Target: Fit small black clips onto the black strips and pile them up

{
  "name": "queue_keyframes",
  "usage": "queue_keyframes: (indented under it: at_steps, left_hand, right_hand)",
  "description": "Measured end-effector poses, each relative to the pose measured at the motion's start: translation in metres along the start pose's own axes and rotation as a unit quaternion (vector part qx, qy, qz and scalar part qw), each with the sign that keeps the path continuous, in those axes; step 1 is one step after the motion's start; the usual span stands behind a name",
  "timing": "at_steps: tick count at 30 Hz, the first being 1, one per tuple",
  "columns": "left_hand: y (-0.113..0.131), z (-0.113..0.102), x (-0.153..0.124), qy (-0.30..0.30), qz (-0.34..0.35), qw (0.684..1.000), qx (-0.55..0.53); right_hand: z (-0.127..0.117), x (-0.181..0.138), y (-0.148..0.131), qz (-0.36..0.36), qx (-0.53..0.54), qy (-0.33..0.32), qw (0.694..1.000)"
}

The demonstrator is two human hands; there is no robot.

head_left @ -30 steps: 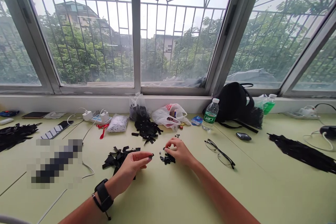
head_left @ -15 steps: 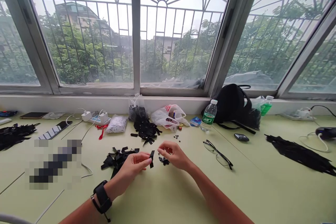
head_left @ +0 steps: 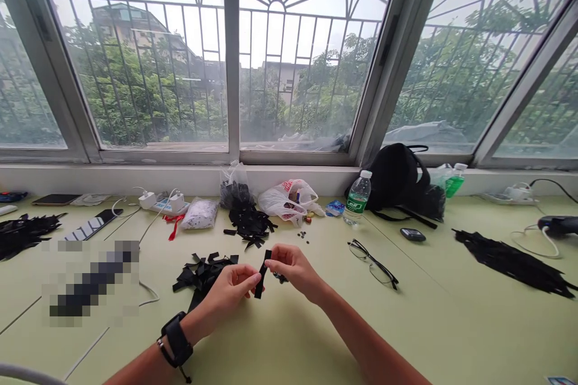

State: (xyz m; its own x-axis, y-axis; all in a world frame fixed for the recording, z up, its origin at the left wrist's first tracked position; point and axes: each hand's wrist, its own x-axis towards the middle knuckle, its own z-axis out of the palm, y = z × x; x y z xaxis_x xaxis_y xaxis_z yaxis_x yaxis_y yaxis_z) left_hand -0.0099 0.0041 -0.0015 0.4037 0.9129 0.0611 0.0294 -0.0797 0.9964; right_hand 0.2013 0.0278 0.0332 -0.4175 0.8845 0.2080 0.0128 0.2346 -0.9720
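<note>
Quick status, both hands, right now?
Left hand: closed, pinching the lower part of the black strip.
Right hand: closed, pinching the same strip's upper end.

The strip (head_left: 261, 267) is plain black, as is the heap of strips (head_left: 203, 274) on the pale green table (head_left: 289, 337). The wristwatch (head_left: 177, 340) is black. The bottle (head_left: 357, 198) has a green label and a white cap. The plastic bag (head_left: 289, 200) is white with red print, and the spectacles (head_left: 372, 261) have dark frames.

A water bottle (head_left: 357, 198), black backpack (head_left: 397, 177) and white plastic bag (head_left: 284, 200) stand along the tabletop's far edge, with eyeglasses (head_left: 372, 261) lying nearer.
</note>
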Motion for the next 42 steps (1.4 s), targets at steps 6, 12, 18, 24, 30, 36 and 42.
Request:
queue_keyframes:
  at_steps: [6,12,18,24,30,36,42]
  left_hand:
    - [-0.003,0.001,-0.001,-0.014,-0.009,1.000,-0.023]
    - [-0.003,0.002,-0.002,-0.043,-0.025,0.997,-0.061]
    - [0.002,0.005,-0.008,-0.037,0.006,0.999,0.010]
    - [0.016,0.010,-0.018,0.007,0.092,0.986,0.138]
    - [0.022,0.011,-0.021,0.073,0.132,0.962,0.226]
    - [0.015,-0.003,-0.014,0.133,0.163,0.906,0.366]
    - [0.007,-0.025,-0.005,0.190,0.141,0.834,0.498]
  right_hand:
    - [-0.004,0.004,0.007,0.007,0.016,0.054,0.998]
    - [-0.005,0.005,0.008,0.002,0.024,0.091,0.996]
    - [-0.010,0.005,0.004,0.030,0.090,0.088,0.992]
    - [-0.016,-0.001,0.004,0.147,0.070,-0.097,0.982]
    - [-0.012,-0.001,0.001,0.040,0.073,-0.025,0.996]
    - [-0.025,0.006,0.012,-0.026,-0.125,0.047,0.991]
    - [-0.029,0.004,0.029,-0.118,-0.358,0.046,0.925]
